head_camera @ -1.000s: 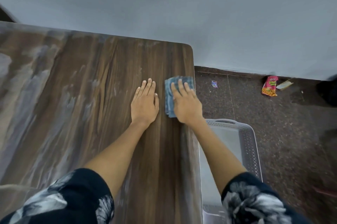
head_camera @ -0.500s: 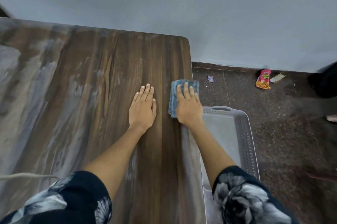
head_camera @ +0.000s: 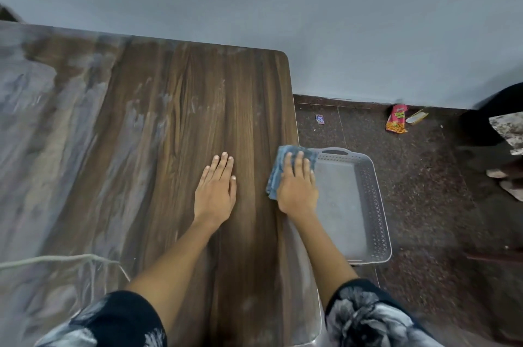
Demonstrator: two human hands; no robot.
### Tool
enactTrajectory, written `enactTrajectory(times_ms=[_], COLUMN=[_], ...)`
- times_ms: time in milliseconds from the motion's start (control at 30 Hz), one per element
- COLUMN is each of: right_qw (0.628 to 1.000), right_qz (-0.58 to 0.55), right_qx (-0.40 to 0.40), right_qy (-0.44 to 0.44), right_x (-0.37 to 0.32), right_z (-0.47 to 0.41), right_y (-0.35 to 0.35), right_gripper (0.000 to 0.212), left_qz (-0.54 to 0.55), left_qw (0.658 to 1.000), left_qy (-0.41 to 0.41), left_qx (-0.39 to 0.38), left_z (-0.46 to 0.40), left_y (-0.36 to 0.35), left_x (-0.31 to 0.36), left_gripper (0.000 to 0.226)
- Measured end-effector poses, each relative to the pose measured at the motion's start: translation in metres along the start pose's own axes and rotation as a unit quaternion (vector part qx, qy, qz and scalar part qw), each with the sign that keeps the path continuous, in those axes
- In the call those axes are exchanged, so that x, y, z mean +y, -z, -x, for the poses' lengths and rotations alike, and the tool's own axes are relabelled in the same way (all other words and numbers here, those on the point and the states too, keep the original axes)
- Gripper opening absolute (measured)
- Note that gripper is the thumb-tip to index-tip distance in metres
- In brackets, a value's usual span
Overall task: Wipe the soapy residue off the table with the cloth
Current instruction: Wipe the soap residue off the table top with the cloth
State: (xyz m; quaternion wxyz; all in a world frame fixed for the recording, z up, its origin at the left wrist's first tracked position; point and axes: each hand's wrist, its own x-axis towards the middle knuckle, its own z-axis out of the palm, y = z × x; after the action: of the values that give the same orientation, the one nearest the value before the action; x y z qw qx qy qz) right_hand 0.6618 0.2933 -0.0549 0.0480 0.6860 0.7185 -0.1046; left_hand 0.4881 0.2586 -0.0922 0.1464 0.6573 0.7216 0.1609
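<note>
Wiping at the right edge of a dark wood-grain worktop point(head_camera: 175, 120) streaked with pale soapy residue point(head_camera: 65, 126).

Right hand point(head_camera: 297, 188) flat, fingers straight, pressing a folded blue cloth point(head_camera: 278, 168) against the worktop's right edge, partly overhanging; left hand point(head_camera: 216, 188) flat and spread on bare wood just beside it. Below on the speckled dark floor point(head_camera: 424, 191), a grey perforated plastic basket point(head_camera: 376, 205), nothing visible inside. Near the wall, a red and orange snack packet point(head_camera: 397, 118), print too blurred to read.
</note>
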Motion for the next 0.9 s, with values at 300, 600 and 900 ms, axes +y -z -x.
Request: enactTrajectory(times_ms=[300,600,900], right_qw=[0.987,0.999,0.995], right_qz=[0.036,0.012,0.013], right_qx=[-0.006,-0.022,-0.04], right_qy=[0.158,-0.022,0.09], right_x=[-0.003,0.01,0.035], right_z=[0.075,0.154,0.168], right_y=[-0.02,-0.03,-0.025], right_gripper=[0.072,0.086,0.079], left_qz=[0.0,0.003,0.013], left_qw=[1.0,1.0,1.0], left_qy=[-0.006,-0.017,-0.02], left_qx=[-0.005,-0.001,-0.001], left_z=[0.048,0.08,0.092], left_y=[0.004,0.005,0.005], left_x=[-0.007,-0.015,-0.016], left_gripper=[0.047,0.047,0.047])
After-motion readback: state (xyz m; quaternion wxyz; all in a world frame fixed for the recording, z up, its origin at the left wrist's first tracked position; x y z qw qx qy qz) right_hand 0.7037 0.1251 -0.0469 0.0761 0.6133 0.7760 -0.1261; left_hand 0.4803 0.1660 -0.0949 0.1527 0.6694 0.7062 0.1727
